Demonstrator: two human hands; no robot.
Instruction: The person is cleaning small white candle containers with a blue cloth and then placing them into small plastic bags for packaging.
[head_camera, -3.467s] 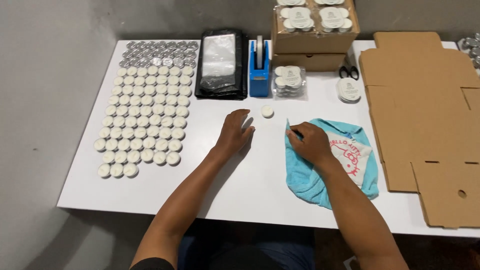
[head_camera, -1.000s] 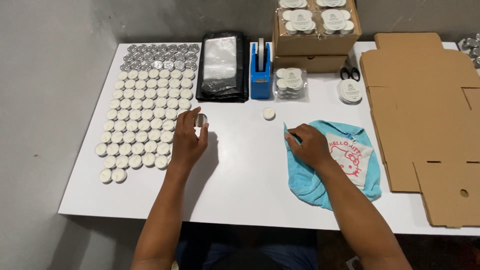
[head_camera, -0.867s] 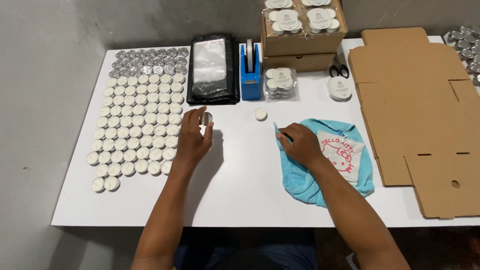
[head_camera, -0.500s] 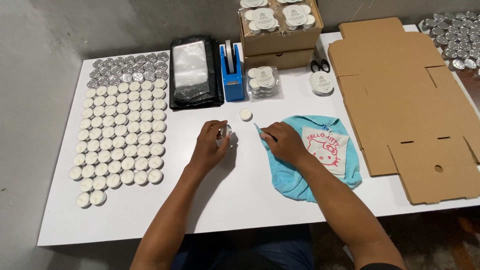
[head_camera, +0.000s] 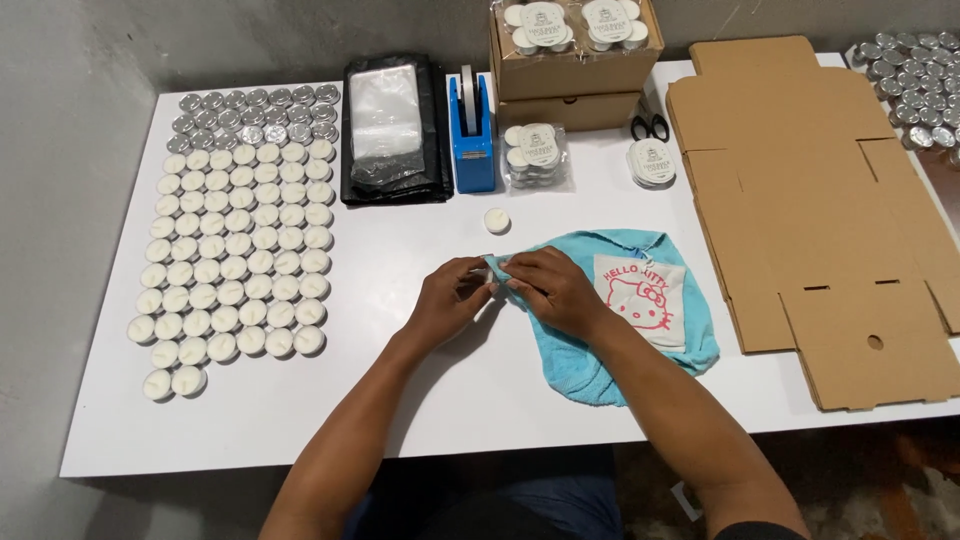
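White bench (head_camera: 300, 420) fills the view, set against a grey wall. Nearest, the left hand (head_camera: 447, 300) and right hand (head_camera: 548, 288) meet at the left corner of a blue cloth (head_camera: 610, 345) lying flat on the bench; both hands are curled, fingers pinched around that corner, and whatever sits inside the fold is hidden, so I cannot tell if the left hand grips a cup. Just beyond them stands one lone white candle (head_camera: 497, 220). To the left, rows of white candles (head_camera: 230, 260) cover the bench, with silver cups (head_camera: 255, 112) behind them. To the right lies flat cardboard (head_camera: 830, 200). Farther back stand a black bag (head_camera: 395, 130), a blue tape dispenser (head_camera: 472, 140), a packed candle bundle (head_camera: 535, 155), scissors (head_camera: 650, 125) and brown boxes (head_camera: 570, 70).
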